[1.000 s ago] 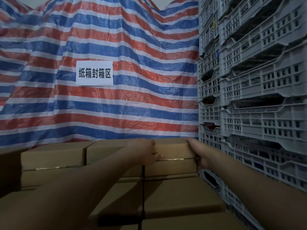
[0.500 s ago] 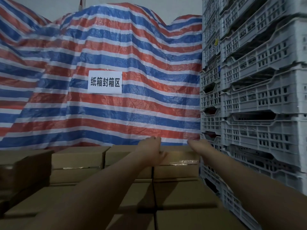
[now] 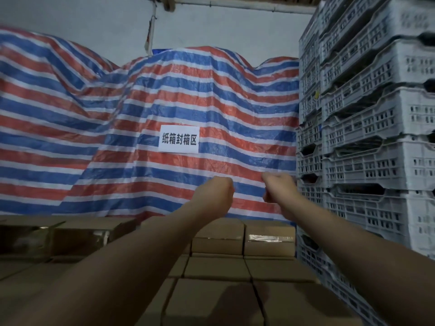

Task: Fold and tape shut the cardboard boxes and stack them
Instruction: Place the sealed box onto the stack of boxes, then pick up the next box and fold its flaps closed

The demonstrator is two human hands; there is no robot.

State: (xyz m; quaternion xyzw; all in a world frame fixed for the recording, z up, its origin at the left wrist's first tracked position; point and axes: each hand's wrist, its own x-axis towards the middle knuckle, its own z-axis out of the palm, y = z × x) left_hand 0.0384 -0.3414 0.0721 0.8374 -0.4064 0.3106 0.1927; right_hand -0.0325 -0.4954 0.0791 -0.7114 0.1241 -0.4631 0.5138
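Observation:
Closed brown cardboard boxes are stacked in rows below me. The back-right box (image 3: 269, 242) has shiny clear tape across its front, and a plain box (image 3: 217, 240) sits against its left side. Both my arms reach forward above the stack. My left hand (image 3: 215, 194) and my right hand (image 3: 280, 188) hover in the air in front of the tarp, above those back boxes, touching nothing. Their fingers are loosely curled downward and hold nothing. A lower layer of boxes (image 3: 216, 269) lies nearer to me.
A red, white and blue striped tarp (image 3: 117, 137) with a white printed sign (image 3: 179, 139) hangs behind the stack. Tall stacks of grey perforated plastic crates (image 3: 367, 161) stand close on the right. More boxes (image 3: 77, 236) sit at the left.
Both hands have let go of the back-right taped box and risen above it. The view has tilted upward, so the boxes sit lower in the frame.

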